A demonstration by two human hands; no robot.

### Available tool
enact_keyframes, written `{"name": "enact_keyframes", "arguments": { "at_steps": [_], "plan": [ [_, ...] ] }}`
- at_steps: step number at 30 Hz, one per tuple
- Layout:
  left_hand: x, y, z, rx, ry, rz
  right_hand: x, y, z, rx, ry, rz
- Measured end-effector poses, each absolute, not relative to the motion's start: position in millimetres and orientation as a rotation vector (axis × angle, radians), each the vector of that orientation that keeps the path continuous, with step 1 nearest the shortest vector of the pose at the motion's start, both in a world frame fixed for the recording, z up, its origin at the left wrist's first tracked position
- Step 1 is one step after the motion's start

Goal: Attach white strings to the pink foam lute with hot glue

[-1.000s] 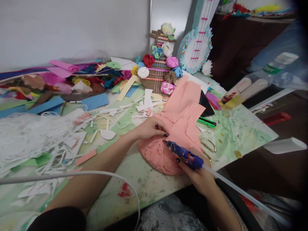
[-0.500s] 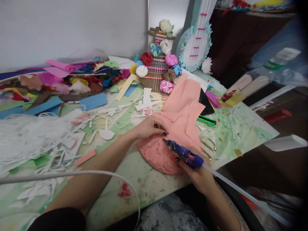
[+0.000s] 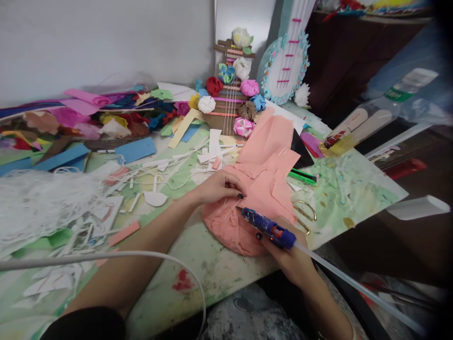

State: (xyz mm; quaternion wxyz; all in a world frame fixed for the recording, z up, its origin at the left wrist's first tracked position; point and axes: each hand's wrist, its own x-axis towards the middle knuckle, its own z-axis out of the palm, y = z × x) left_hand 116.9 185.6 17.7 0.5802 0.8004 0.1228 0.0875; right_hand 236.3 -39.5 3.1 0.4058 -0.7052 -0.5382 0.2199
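My right hand [image 3: 288, 255] is closed round a blue glue gun [image 3: 269, 228] with a long clear glue stick [image 3: 354, 285] trailing from its back. The gun's nozzle points at a round form wrapped in salmon-pink crepe paper [image 3: 240, 226] near the table's front edge. My left hand [image 3: 219, 186] pinches a fold of that pink paper just above the nozzle. More pink paper [image 3: 272, 141] spreads away behind the form.
Gold-handled scissors [image 3: 306, 212] lie right of the pink form. Green markers [image 3: 302, 177], white paper scraps [image 3: 155, 174], coloured paper sheets [image 3: 71, 118] and a paper-flower guitar model [image 3: 233, 94] cover the paint-stained table [image 3: 212, 264]. A white cable [image 3: 141, 257] loops at the front left.
The glue gun's nozzle has shifted slightly left and up along the pink paper. My left hand stays pinched on the fold.
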Motion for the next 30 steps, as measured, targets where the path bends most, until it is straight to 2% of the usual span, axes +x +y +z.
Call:
{"name": "enact_keyframes", "arguments": {
  "at_steps": [30],
  "plan": [
    [119.5,181.4,10.5,1.789,0.309,0.258,237.4,-39.7,-0.8,-1.777,-1.326,0.507]
  ]
}}
